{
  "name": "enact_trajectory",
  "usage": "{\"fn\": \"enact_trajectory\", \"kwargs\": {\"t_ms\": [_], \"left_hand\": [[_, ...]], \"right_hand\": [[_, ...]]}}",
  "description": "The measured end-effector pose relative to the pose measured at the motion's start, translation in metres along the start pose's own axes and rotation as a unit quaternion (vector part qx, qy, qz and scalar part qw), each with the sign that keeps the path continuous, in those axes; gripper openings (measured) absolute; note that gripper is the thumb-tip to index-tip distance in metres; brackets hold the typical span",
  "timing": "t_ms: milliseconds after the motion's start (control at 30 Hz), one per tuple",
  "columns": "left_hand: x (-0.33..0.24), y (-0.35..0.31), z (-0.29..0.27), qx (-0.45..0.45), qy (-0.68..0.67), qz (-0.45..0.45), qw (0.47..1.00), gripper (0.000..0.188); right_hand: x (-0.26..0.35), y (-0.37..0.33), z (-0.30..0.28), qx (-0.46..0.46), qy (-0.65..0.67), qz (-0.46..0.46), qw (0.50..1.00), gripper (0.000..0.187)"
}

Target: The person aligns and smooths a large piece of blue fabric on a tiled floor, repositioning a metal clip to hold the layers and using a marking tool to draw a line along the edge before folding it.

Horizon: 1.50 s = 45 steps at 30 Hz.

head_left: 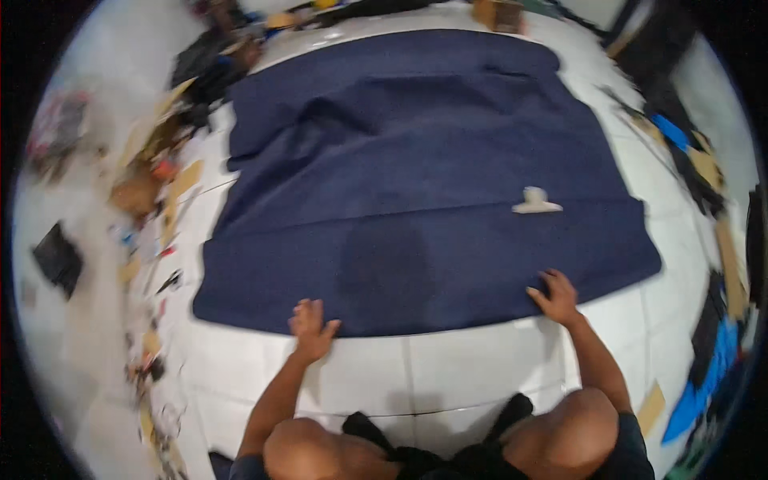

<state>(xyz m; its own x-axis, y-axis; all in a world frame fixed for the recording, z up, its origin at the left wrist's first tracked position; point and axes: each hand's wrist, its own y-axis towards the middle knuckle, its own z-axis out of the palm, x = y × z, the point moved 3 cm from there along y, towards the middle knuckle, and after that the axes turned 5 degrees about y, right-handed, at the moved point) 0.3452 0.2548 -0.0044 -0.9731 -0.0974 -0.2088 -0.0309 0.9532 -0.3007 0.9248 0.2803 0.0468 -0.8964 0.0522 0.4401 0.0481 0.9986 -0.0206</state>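
Observation:
A large dark navy cloth [480, 248] is spread over the floor in front of me, with a fold line running across its nearer part and wrinkles toward the far left. My left hand [313, 326] rests at its near edge, left of the middle, fingers spread and holding nothing. At the near edge on the right lies my right hand [557, 298], thumb and fingers apart on the cloth. A small pale piece [537, 202] with a flat base and rounded top sits on the fold line, beyond my right hand; its kind is unclear.
White tiles [368, 376] make up the floor. Scraps and cardboard pieces [182, 180] line the left side, near a black bag-like thing [58, 258]. Along the right lie more cardboard strips [730, 268] and bright blue material [704, 384]. A brown box [498, 14] stands at the back.

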Motion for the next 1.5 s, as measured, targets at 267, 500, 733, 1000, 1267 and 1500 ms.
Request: {"fn": "enact_trajectory", "kwargs": {"t_ms": [267, 500, 733, 1000, 1267, 1500], "left_hand": [[0.115, -0.036, -0.004, -0.199, -0.526, -0.386, 0.731, 0.066], [0.162, 0.004, -0.018, -0.108, -0.761, -0.243, 0.592, 0.027], [0.126, -0.132, 0.02, -0.211, -0.646, -0.399, 0.616, 0.018], [0.133, -0.176, 0.047, -0.271, -0.793, -0.325, 0.438, 0.034], [0.248, -0.159, 0.02, -0.366, -0.743, -0.326, 0.456, 0.056], [0.359, -0.173, 0.015, -0.358, -0.564, -0.414, 0.618, 0.058]], "right_hand": [[-0.066, -0.066, -0.017, -0.217, 0.338, 0.374, 0.836, 0.038], [-0.093, -0.024, -0.007, -0.245, 0.571, 0.449, 0.642, 0.031], [-0.157, -0.117, -0.021, -0.253, 0.607, 0.373, 0.654, 0.048], [-0.26, -0.206, 0.053, -0.181, 0.669, 0.519, 0.5, 0.051], [-0.217, -0.196, -0.014, -0.105, 0.352, 0.528, 0.766, 0.056], [-0.079, -0.081, -0.051, -0.038, -0.199, 0.204, 0.958, 0.066]]}}
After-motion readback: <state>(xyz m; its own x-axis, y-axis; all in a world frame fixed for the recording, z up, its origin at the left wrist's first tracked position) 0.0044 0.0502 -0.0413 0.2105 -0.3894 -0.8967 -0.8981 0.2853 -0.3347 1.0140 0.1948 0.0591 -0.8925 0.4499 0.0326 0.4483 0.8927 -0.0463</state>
